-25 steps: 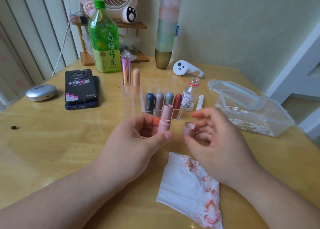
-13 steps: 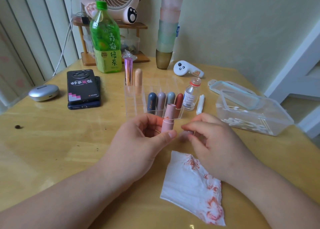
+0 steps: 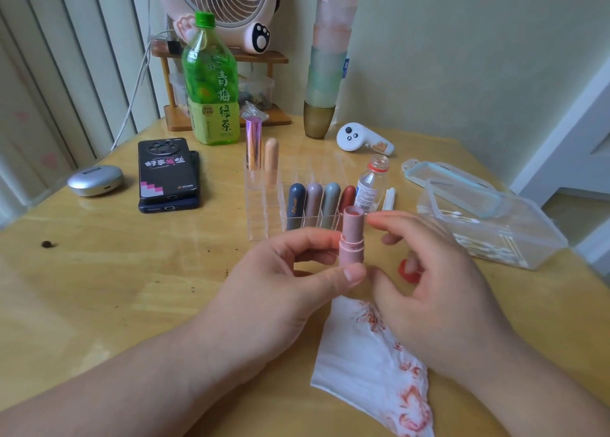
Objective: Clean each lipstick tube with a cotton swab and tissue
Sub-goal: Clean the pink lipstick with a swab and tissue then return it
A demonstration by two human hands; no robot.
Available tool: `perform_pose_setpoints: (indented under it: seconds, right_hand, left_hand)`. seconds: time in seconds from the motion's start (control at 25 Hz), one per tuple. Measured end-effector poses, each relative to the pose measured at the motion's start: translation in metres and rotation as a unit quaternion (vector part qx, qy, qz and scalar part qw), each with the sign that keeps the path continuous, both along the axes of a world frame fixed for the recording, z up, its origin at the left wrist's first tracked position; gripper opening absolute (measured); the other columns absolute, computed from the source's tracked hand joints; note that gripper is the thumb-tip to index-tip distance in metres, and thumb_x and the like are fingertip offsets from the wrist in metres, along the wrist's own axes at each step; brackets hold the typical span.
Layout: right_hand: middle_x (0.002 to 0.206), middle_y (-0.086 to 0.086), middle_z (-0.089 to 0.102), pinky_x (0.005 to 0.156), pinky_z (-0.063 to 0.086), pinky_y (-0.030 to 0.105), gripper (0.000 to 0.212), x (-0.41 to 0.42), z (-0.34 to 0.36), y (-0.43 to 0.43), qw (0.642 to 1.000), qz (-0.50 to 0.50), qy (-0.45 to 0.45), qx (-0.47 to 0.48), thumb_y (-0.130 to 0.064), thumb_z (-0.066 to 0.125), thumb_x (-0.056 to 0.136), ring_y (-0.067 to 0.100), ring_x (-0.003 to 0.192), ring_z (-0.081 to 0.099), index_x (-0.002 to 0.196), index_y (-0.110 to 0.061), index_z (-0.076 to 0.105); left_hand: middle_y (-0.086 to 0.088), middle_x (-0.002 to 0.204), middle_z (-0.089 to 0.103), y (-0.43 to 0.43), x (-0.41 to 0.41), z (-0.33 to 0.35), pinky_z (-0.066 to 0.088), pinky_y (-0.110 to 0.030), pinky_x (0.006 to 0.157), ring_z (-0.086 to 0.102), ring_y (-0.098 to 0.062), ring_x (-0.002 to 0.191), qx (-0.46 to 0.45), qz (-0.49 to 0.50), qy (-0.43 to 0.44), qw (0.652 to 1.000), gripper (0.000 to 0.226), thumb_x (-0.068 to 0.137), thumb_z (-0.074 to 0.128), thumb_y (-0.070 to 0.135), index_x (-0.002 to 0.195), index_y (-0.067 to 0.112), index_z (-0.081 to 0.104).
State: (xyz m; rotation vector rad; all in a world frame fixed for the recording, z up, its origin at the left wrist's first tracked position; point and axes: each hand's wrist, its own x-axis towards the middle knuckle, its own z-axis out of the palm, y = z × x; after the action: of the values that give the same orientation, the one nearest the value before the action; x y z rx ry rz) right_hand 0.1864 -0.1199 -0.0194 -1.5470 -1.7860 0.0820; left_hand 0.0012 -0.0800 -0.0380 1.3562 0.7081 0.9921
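My left hand (image 3: 284, 281) grips a pink lipstick tube (image 3: 352, 238) upright between thumb and fingers; the tube has no cap and its top shows. My right hand (image 3: 439, 281) hovers just right of the tube with fingers loosely spread and nothing visible in them. A white tissue (image 3: 373, 364) smeared with red stains lies on the table under my right wrist. A clear organizer (image 3: 264, 218) behind the hands holds several capped lipsticks. Cotton swabs fill an open clear box (image 3: 488, 235) at the right.
A small open bottle (image 3: 373, 182) and white sticks (image 3: 389, 199) stand beside the organizer, and a red cap (image 3: 409, 273) lies behind my right fingers. Farther back are two stacked phones (image 3: 168, 175), a green tea bottle (image 3: 211, 86), stacked cups (image 3: 325, 73), a white controller (image 3: 363, 139), and the box lid (image 3: 452, 185).
My right hand held the pink cap, lowered it toward the table, and now shows spread fingers with no cap in sight. My left hand raised the tube slightly.
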Motion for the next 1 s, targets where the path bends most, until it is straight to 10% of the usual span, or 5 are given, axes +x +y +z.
perform_pose_setpoints:
  seconds: [0.28, 0.48, 0.64, 0.88, 1.0]
  right_hand:
    - [0.073, 0.005, 0.073, 0.053, 0.052, 0.034, 0.023, -0.026, 0.006, -0.021, 0.945, 0.081, 0.307, -0.082, -0.019, 0.085, 0.07, 0.029, 0.059, 0.063, 0.088, -0.028, 0.073]
    - [0.063, 0.016, 0.064, 0.049, 0.051, 0.043, 0.018, -0.027, 0.005, -0.025, 0.96, 0.028, 0.269, -0.073, -0.021, 0.086, 0.067, 0.035, 0.056, 0.056, 0.078, -0.025, 0.073]
    - [0.067, 0.022, 0.062, 0.052, 0.051, 0.051, 0.018, -0.026, 0.002, -0.023, 0.97, 0.013, 0.233, -0.069, -0.025, 0.085, 0.068, 0.039, 0.058, 0.055, 0.081, -0.027, 0.072]
    - [0.062, 0.018, 0.055, 0.048, 0.043, 0.047, 0.015, -0.021, -0.002, -0.023, 0.979, 0.049, 0.191, -0.046, -0.029, 0.083, 0.078, 0.036, 0.055, 0.047, 0.082, -0.025, 0.069]
    - [0.068, 0.009, 0.065, 0.049, 0.045, 0.035, 0.019, -0.013, 0.001, -0.024, 0.974, 0.114, 0.164, -0.106, -0.039, 0.067, 0.085, 0.022, 0.054, 0.054, 0.086, -0.02, 0.066]
  left_hand:
    - [-0.035, 0.119, 0.058, -0.007, 0.004, 0.0, 0.039, -0.066, 0.105, 0.055, -0.053, 0.114, -0.022, -0.03, -0.054, 0.998, 0.035, 0.076, 0.079, 0.014, 0.109, 0.005, 0.072]
    - [-0.012, 0.106, 0.072, -0.003, 0.0, 0.008, 0.05, -0.05, 0.1, 0.062, -0.035, 0.107, 0.016, 0.049, -0.084, 0.995, 0.047, 0.064, 0.084, 0.029, 0.109, 0.021, 0.074]
    - [-0.028, 0.104, 0.068, -0.004, -0.001, 0.01, 0.048, -0.056, 0.1, 0.067, -0.045, 0.099, 0.019, 0.052, -0.07, 0.996, 0.032, 0.07, 0.085, 0.025, 0.098, 0.014, 0.076]
    - [-0.014, 0.091, 0.072, -0.006, 0.0, 0.014, 0.056, -0.027, 0.086, 0.067, -0.022, 0.088, 0.046, 0.041, -0.08, 0.995, 0.01, 0.078, 0.079, 0.012, 0.084, 0.004, 0.075]
    - [-0.012, 0.091, 0.07, -0.003, -0.001, 0.013, 0.051, -0.035, 0.096, 0.063, -0.021, 0.092, 0.047, 0.041, -0.092, 0.994, 0.012, 0.08, 0.074, 0.017, 0.084, 0.006, 0.076]
